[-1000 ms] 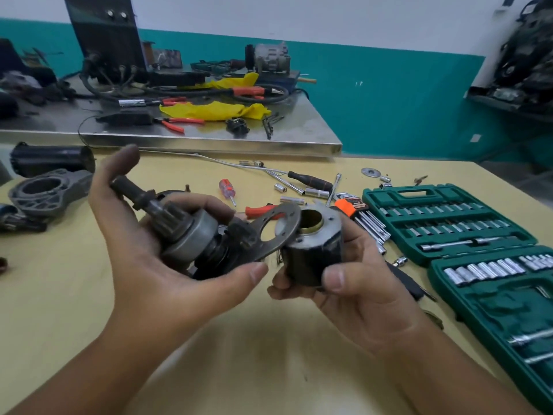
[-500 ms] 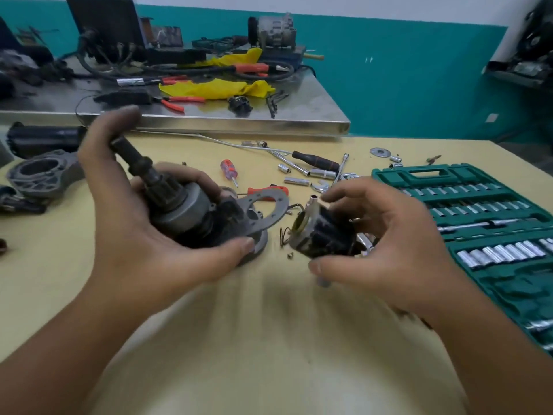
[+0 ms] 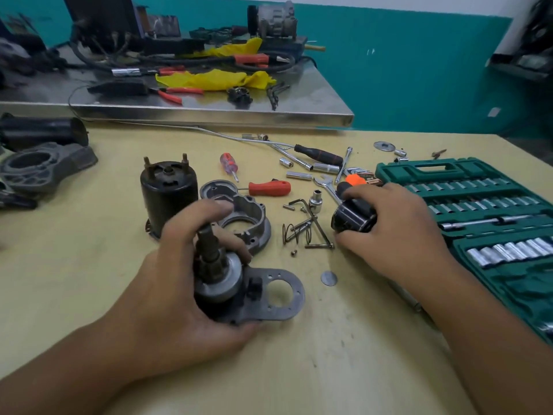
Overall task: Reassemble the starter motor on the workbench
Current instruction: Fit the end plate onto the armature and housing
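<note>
Mid-reassembly, the left hand [image 3: 182, 283] clamps the pinion drive assembly [image 3: 221, 280] while the right hand [image 3: 389, 232] grips the black cylinder [image 3: 353, 218] on the tabletop [image 3: 299, 369], likely to be mated next

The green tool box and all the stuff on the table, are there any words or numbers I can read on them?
None can be read.
Green socket case: no lettering visible.
Small packet beside the case: markings too blurred to read.
Black motor can: no label visible.
</note>
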A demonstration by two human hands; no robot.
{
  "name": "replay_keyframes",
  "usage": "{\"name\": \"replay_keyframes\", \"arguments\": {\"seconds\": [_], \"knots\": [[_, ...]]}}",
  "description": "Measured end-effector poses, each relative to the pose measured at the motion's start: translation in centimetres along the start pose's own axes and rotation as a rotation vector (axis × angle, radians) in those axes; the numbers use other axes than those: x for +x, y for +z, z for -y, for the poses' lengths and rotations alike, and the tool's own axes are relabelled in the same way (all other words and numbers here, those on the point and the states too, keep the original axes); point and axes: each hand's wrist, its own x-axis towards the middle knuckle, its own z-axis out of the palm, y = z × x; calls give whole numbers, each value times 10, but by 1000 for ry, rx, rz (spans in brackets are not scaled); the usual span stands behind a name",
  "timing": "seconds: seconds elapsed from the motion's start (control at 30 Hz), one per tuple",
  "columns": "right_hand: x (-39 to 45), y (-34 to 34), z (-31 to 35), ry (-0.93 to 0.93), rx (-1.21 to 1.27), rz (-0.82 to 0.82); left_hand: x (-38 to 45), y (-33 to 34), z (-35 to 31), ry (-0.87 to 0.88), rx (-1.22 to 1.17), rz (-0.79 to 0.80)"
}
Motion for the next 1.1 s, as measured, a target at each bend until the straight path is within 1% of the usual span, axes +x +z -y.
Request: {"name": "replay_keyframes", "arguments": {"seconds": [0.07, 0.1, 0.13, 0.2, 0.23, 0.27, 0.3, 0.33, 0.4, 0.47, 0.53, 0.6, 0.67, 0.8, 0.9, 1.1], "knots": [[0, -2, 2, 18, -36, 25, 1, -1, -3, -22, 13, 55], [-1, -3, 4, 14, -42, 4, 2, -1, -7, -20, 25, 51], [-2, -5, 7, -12, -32, -51, 3, -1, -10, -17, 25, 52], [-7, -6, 19, -167, -21, -154, 4, -4, -17, -55, 28, 51], [-8, -4, 26, -271, -59, -144, 6, -6, -21, -73, 42, 43], [-9, -1, 31, -371, -128, -83, 7, -8, -21, -95, 52, 45], [-9, 2, 35, -437, -197, 3, 9, -11, -22, -119, 64, 44], [-8, 4, 39, -457, -241, 86, 11, -14, -20, -146, 63, 47], [-5, 5, 39, -439, -261, 174, 14, -20, -17, -173, 45, 69], [-6, 7, 39, -438, -250, 169, 15, -23, -14, -180, 28, 99], [-7, 10, 39, -413, -224, 127, 16, -24, -12, -174, -26, 117], [-7, 11, 40, -386, -225, 105, 18, -28, -8, -195, -154, 124], [-7, 11, 41, -400, -258, 136, 21, -32, -5, -216, -250, 143], [-10, 9, 40, -456, -252, 212, 24, -35, -2, -201, -239, 202], [-10, 7, 42, -479, -316, 233, 26, -35, 0, -211, -228, 221], [-14, 13, 52, -449, -384, 249, 26, -34, 2, -205, -204, 234]]}}
